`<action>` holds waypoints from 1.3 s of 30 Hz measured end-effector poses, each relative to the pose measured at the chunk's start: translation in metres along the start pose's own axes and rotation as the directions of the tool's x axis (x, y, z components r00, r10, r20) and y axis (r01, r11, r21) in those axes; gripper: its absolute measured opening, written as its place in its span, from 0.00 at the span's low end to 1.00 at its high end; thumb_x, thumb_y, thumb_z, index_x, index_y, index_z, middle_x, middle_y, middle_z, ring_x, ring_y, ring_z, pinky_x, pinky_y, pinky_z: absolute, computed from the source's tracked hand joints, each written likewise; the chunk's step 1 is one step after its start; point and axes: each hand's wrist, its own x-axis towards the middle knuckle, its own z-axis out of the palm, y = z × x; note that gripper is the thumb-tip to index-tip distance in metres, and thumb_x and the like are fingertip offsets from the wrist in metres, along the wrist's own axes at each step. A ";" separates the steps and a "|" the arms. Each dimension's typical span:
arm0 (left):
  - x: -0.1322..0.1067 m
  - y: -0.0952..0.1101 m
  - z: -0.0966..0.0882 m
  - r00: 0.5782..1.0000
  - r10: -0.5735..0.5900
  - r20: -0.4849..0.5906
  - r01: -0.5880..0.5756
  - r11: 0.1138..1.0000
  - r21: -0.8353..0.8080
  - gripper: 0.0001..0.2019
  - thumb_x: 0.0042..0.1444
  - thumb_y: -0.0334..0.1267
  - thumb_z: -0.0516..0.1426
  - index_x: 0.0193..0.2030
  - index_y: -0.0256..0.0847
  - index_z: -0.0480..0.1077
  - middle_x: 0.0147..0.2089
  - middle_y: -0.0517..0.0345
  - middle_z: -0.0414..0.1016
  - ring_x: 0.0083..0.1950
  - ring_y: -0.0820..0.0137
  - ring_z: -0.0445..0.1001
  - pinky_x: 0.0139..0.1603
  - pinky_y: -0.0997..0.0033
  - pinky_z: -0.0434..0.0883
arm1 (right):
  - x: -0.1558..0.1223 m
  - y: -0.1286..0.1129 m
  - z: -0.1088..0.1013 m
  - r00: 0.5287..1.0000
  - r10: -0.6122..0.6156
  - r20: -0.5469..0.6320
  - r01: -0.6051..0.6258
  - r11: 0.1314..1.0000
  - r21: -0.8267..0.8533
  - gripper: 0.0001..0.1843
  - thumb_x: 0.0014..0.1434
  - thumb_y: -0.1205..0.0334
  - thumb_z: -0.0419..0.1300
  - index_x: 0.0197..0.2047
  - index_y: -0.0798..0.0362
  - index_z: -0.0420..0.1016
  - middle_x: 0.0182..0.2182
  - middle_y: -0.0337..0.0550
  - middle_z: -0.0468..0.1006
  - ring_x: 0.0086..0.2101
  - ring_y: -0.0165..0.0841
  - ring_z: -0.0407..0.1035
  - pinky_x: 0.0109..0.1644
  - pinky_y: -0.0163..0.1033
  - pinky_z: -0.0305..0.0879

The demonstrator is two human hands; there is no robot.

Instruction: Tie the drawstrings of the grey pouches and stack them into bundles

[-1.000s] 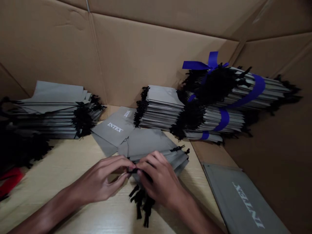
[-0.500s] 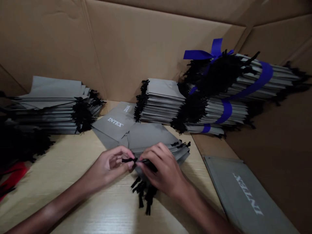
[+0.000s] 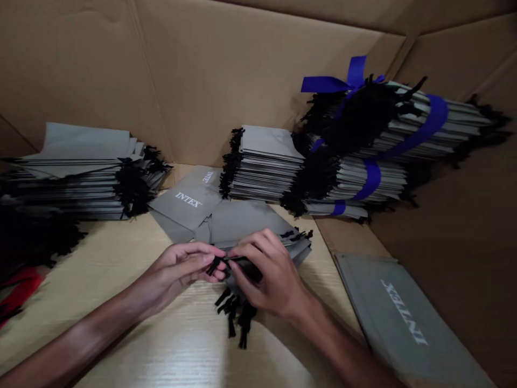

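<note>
My left hand [image 3: 177,269] pinches a short black drawstring end [image 3: 212,266] between thumb and fingers. Close against it, my right hand [image 3: 270,275] is closed on the same black cord near the corner of a grey fabric pouch, which its fingers mostly hide. Beneath both hands lies a loose pile of grey pouches [image 3: 246,218], several with knotted black ends [image 3: 297,234] at the right corner. More black cord ends [image 3: 238,318] dangle below my right hand. At the pile's left, a pouch printed INTEX [image 3: 188,200] lies flat.
Stacked grey pouches [image 3: 86,143] stand at left, another stack [image 3: 266,161] at centre back. Bundles tied with blue ribbon [image 3: 420,134] are piled at right. A larger INTEX pouch [image 3: 404,307] lies front right. Cardboard walls [image 3: 242,70] enclose the table [image 3: 161,345]; something red [image 3: 20,291] is at left.
My left fingers have shifted their pinch on the cord, straightening slightly, and the cord end now points downward. My right hand keeps its grip. The whole view has shifted slightly.
</note>
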 end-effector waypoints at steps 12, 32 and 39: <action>0.000 -0.004 0.001 0.981 0.179 -0.077 -0.149 0.945 0.291 0.17 0.53 0.52 0.80 0.46 0.47 0.92 0.43 0.51 0.94 0.40 0.65 0.91 0.42 0.75 0.84 | -0.001 -0.004 0.007 0.996 -0.048 -0.080 0.048 0.999 0.000 0.05 0.73 0.67 0.68 0.51 0.51 0.80 0.41 0.45 0.85 0.40 0.38 0.76 0.45 0.46 0.72; -0.002 -0.006 0.007 0.954 0.269 -0.129 -0.190 0.882 0.432 0.10 0.55 0.46 0.75 0.41 0.46 0.91 0.37 0.53 0.93 0.37 0.63 0.90 0.40 0.72 0.83 | 0.002 -0.005 -0.003 0.992 -0.113 0.047 0.119 0.979 -0.165 0.04 0.80 0.65 0.63 0.49 0.51 0.79 0.40 0.43 0.85 0.38 0.38 0.71 0.41 0.47 0.65; -0.008 -0.008 0.016 0.929 0.310 -0.202 -0.193 0.871 0.451 0.09 0.54 0.45 0.74 0.38 0.45 0.91 0.34 0.52 0.92 0.34 0.63 0.88 0.36 0.71 0.81 | -0.006 -0.009 0.010 0.994 -0.106 0.003 0.104 0.965 -0.242 0.05 0.81 0.66 0.60 0.49 0.50 0.77 0.39 0.44 0.84 0.38 0.39 0.69 0.43 0.47 0.65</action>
